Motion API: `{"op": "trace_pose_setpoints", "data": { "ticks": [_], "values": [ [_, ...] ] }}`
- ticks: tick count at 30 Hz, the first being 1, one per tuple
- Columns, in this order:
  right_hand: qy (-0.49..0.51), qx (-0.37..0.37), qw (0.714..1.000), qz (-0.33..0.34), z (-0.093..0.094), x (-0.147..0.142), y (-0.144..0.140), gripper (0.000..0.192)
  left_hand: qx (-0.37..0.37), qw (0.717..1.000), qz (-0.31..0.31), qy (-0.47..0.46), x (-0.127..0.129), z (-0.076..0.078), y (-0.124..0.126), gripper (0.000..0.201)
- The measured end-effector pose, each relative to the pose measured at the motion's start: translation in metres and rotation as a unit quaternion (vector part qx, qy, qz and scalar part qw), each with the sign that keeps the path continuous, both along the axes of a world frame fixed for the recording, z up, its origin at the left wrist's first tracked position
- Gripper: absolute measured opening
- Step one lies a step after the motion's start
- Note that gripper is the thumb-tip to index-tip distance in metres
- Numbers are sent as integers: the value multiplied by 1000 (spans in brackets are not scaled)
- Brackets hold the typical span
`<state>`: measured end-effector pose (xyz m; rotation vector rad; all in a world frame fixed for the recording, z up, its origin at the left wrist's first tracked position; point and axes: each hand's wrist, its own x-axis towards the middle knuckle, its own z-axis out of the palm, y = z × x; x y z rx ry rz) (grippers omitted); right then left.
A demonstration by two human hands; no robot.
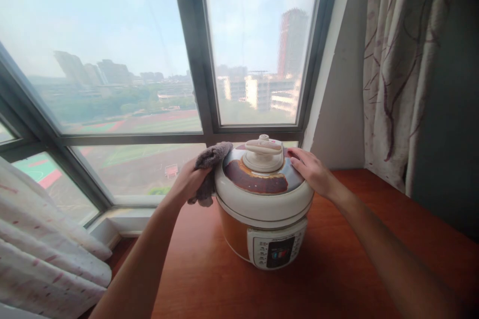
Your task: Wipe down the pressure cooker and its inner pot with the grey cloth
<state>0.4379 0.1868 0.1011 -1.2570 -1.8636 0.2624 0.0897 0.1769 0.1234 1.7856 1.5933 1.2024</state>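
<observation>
A round electric pressure cooker [264, 199] stands on a reddish-brown wooden table [337, 269], close to the window. It has a cream lid with a knob handle [263, 148] and a control panel [277, 251] facing me. My left hand [190, 182] grips a grey cloth [209, 164] and presses it against the lid's left rear edge. My right hand [312, 169] lies flat on the right side of the lid, fingers spread, holding nothing.
A large window with dark frames [198, 60] rises just behind the cooker. A patterned curtain [396, 70] hangs at the right by a wall corner. Another light curtain [45, 249] bunches at the lower left beyond the table's edge.
</observation>
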Motion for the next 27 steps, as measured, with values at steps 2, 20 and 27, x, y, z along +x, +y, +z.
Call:
{"op": "trace_pose_setpoints", "data": {
  "ticks": [2, 20, 27],
  "values": [
    [0, 5, 1000, -4, -1, 0, 1, 48, -25, 999, 3, -40, 1, 4, 17, 47],
    [-3, 6, 1000, -19, -3, -1, 0, 50, 204, 948, -78, 233, 66, -6, -109, 89],
    [-4, 10, 1000, -14, -2, -1, 0, 50, 274, 910, -155, 270, 67, -36, -134, 97]
  ]
}}
